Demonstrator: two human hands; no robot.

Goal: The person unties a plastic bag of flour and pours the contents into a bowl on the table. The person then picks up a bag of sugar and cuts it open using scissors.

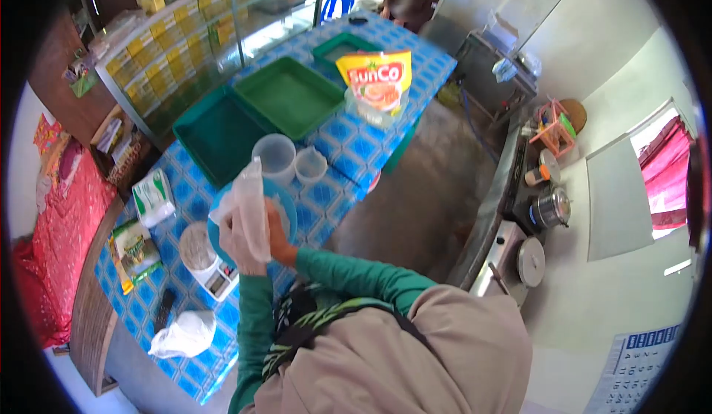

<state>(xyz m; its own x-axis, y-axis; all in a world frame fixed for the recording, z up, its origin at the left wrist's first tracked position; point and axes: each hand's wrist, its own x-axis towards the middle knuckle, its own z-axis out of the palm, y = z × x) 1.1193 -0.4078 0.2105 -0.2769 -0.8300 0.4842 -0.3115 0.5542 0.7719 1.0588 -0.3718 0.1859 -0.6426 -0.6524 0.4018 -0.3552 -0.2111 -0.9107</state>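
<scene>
My left hand [243,234], covered in thin translucent plastic like a disposable glove, is raised over a blue basin [290,208]. Its fingers are curled against a loose, upright piece of clear plastic [254,191] that looks like another glove. Close beside it, my right hand [279,237] sits partly behind that plastic, its fingers hidden. The basin is largely covered by both hands, and its contents are hard to make out. Just beyond are a clear plastic tub [274,158] and a smaller clear cup [311,165]. A white kitchen scale [219,280] with a round container [197,246] stands to the left.
Green trays [289,96] lie across the blue patterned table [352,154]. A SunCo oil pouch [377,80] stands farther back. White packet [153,197], green-yellow packet [135,254] and white plastic bag [185,334] lie left. A stove [498,262] stands right; a person [410,0] is behind the table.
</scene>
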